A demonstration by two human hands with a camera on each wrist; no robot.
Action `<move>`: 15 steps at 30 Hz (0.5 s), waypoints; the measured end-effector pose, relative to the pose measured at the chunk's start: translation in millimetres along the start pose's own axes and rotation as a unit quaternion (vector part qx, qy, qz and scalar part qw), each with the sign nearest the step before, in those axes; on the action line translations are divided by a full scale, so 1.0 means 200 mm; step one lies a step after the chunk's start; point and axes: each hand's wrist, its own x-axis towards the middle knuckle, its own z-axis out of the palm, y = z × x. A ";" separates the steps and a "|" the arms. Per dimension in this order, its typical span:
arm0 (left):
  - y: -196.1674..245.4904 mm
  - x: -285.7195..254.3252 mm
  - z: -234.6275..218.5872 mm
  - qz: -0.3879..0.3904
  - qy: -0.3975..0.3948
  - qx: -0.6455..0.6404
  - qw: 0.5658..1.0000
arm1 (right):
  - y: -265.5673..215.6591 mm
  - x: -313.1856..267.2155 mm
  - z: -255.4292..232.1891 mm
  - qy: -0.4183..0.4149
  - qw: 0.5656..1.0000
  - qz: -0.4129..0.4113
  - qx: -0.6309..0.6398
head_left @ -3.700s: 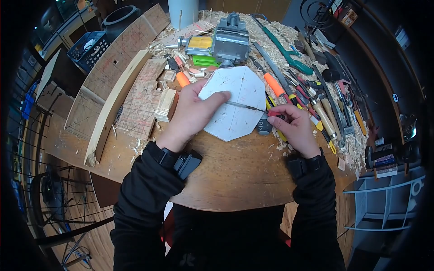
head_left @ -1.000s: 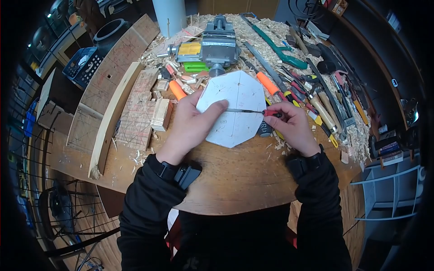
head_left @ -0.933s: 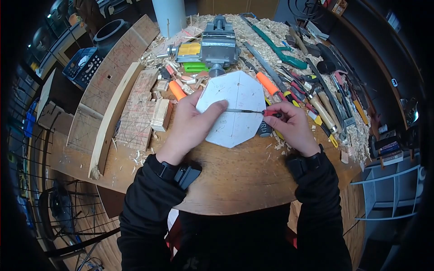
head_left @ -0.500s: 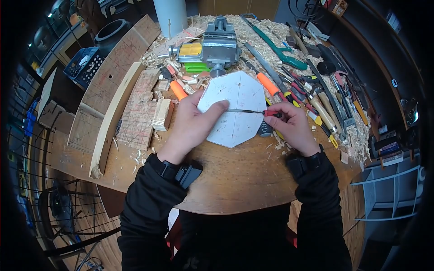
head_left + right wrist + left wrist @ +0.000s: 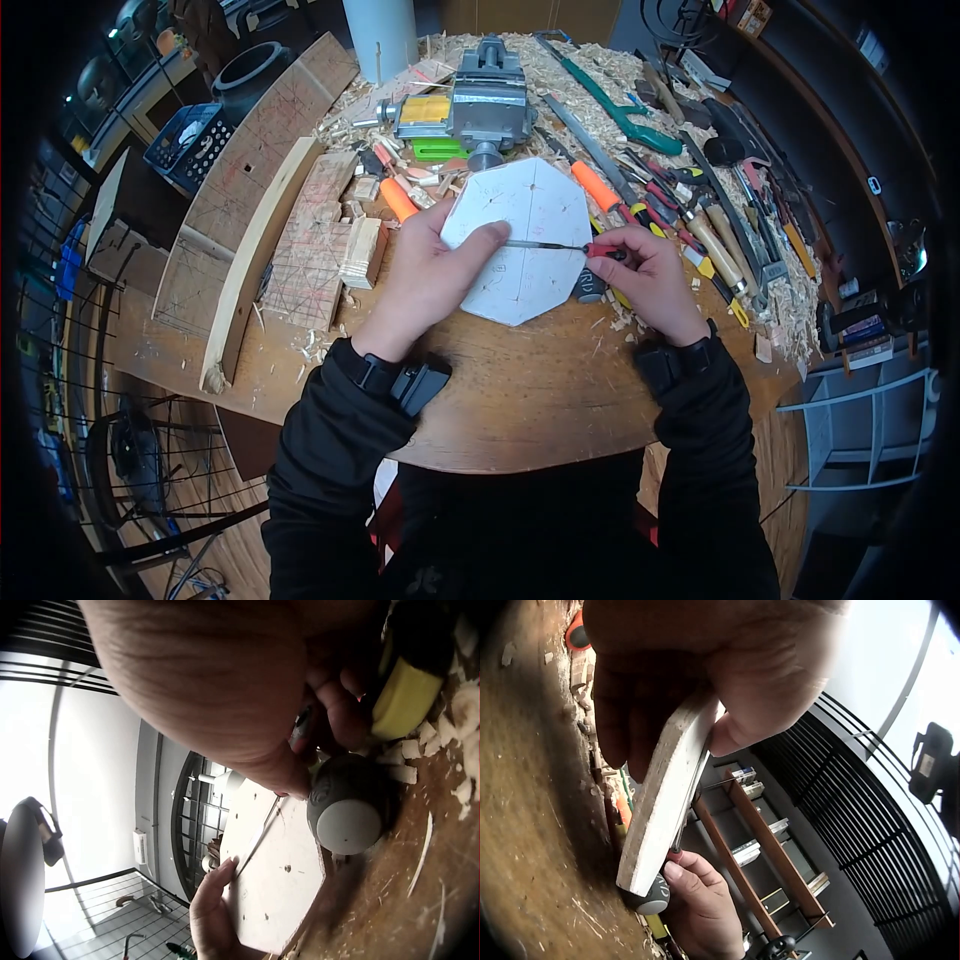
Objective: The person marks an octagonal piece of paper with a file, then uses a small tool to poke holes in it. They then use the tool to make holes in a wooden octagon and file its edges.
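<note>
My left hand (image 5: pixel 428 262) holds a white octagonal board (image 5: pixel 520 292) by its left edge, thumb on the face and fingers behind. Pencil lines and small dots mark the face; the left wrist view shows the board's thick edge (image 5: pixel 649 806), tilted above the table. Across the face lies a slim file (image 5: pixel 545 245), its left end under my left thumb. My right hand (image 5: pixel 650 280) pinches the file's red and black handle (image 5: pixel 603 251) at the board's right edge. Close under that hand is a dark handle with a grey round end (image 5: pixel 349 825).
A grey vise (image 5: pixel 490 105) stands behind the board amid wood shavings. Chisels, files and a green-handled saw (image 5: pixel 620 115) crowd the right side. At left are a wooden block (image 5: pixel 362 252), a long wood strip (image 5: pixel 260 260) and marked planks (image 5: pixel 312 240).
Since the oldest frame, the file has swung from a slant to nearly level across the board. Over the last second both hands keep their grip almost still, while the head view shifts slightly.
</note>
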 end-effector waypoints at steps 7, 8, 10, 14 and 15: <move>0.01 -0.01 0.00 0.003 -0.006 0.003 1.000 | 0.00 0.00 0.00 0.000 1.000 0.005 0.001; 0.01 -0.01 0.00 -0.001 -0.004 0.004 1.000 | 0.00 0.00 0.00 0.000 1.000 0.005 0.001; 0.01 -0.01 0.00 -0.004 -0.002 0.005 1.000 | 0.00 0.00 0.00 -0.002 1.000 0.006 0.004; 0.02 -0.01 0.00 0.001 -0.002 0.006 1.000 | 0.01 0.00 0.00 -0.001 1.000 0.000 0.009; 0.02 -0.01 0.00 0.003 -0.002 0.008 1.000 | 0.01 0.00 0.00 -0.002 1.000 0.001 0.007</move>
